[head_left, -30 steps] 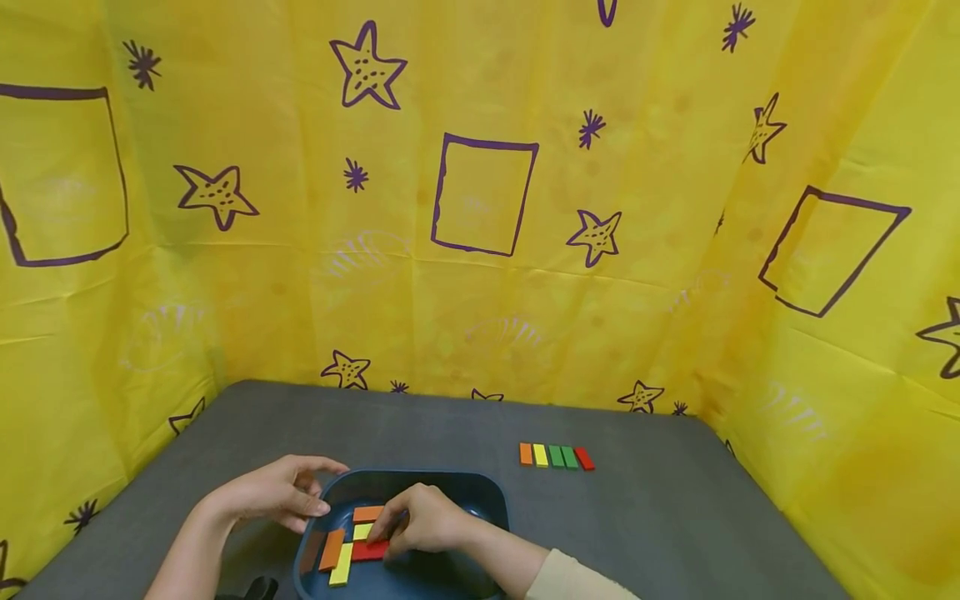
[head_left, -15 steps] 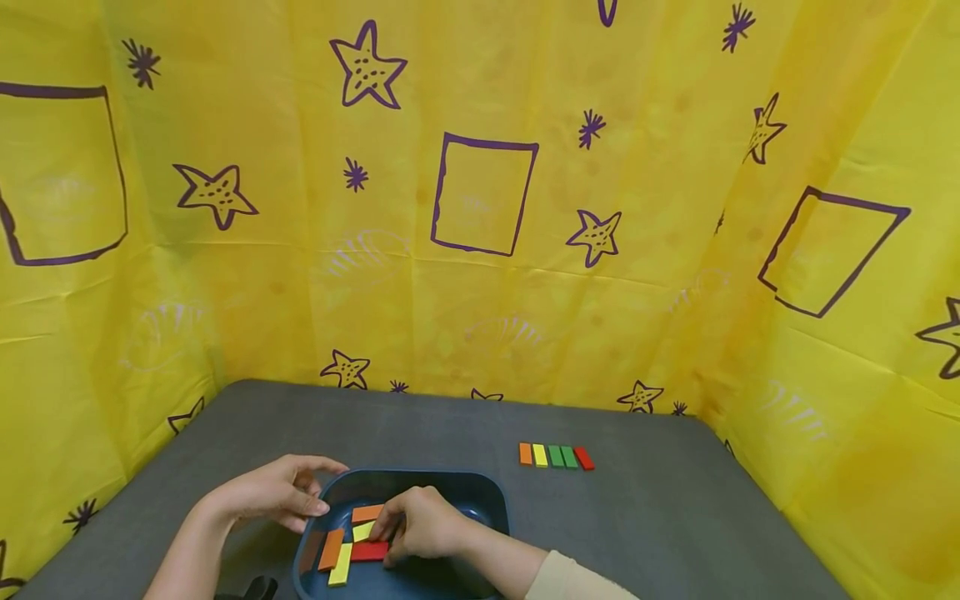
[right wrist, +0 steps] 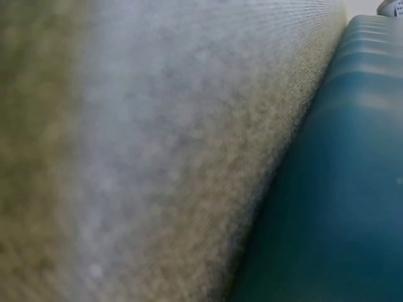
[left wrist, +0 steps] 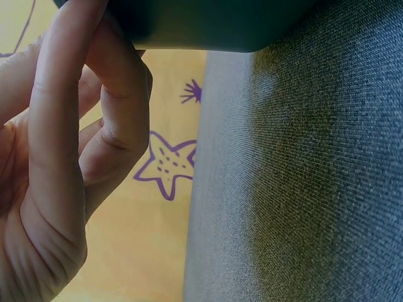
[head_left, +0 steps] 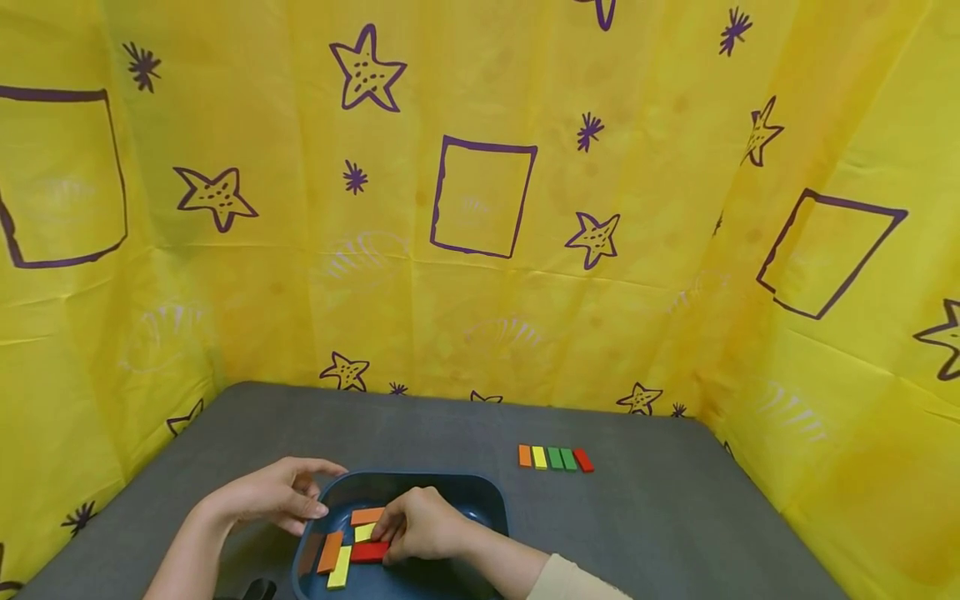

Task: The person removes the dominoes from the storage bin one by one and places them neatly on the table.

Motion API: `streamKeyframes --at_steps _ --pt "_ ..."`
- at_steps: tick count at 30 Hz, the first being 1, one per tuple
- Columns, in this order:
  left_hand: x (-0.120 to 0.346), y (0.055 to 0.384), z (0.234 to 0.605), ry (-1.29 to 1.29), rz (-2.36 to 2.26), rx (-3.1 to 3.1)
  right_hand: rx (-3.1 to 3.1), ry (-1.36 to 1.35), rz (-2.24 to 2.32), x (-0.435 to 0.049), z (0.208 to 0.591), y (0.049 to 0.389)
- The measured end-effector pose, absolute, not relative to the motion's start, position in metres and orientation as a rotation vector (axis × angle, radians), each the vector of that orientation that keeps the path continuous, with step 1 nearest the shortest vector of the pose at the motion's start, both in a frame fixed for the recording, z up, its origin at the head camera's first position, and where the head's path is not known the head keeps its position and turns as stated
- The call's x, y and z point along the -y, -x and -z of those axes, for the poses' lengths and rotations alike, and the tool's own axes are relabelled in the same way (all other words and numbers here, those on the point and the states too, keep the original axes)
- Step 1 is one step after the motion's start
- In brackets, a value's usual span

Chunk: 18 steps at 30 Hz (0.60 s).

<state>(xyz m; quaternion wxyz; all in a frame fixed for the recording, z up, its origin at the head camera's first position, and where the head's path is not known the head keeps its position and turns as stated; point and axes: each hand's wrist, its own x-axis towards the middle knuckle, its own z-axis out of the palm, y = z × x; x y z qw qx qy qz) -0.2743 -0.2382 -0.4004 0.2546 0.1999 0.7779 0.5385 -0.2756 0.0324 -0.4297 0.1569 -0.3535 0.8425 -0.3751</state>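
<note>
A dark blue tray (head_left: pixel 480 487) stands at the near edge of the grey table. At its left corner my left hand (head_left: pixel 281 493) holds the rim, thumb over the inner side and fingers outside; the left wrist view shows this left hand (left wrist: pixel 60 145) with bent fingers at the tray (left wrist: pixel 208 28). Inside the tray my right hand (head_left: pixel 427 525) has curled fingers on the right end of a short-looking yellow block (head_left: pixel 364 532), partly hidden by them. Its thumb is at the end of a red block (head_left: pixel 369 552). Around these lie orange blocks (head_left: pixel 367 517) and another yellow block (head_left: pixel 339 568).
Behind the tray to the right, a row of orange, yellow, green and red blocks (head_left: pixel 555 458) lies on the grey table (head_left: pixel 637 500). Yellow star-printed cloth (head_left: pixel 480 317) encloses the table. The right wrist view shows only the tray's outer wall (right wrist: pixel 340 189) beside grey fabric.
Under my right fingers the yellow block tilted, then turned back nearly level beside the red block. My left hand keeps its place on the rim. The head view has shifted slightly.
</note>
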Motion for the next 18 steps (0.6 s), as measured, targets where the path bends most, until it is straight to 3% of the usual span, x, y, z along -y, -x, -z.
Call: streamKeyframes --at_steps 18 --pt "0.239 0.275 0.402 -0.546 -1.464 -2.109 -2.435 0.987 1.125 -0.047 0.410 0.280"
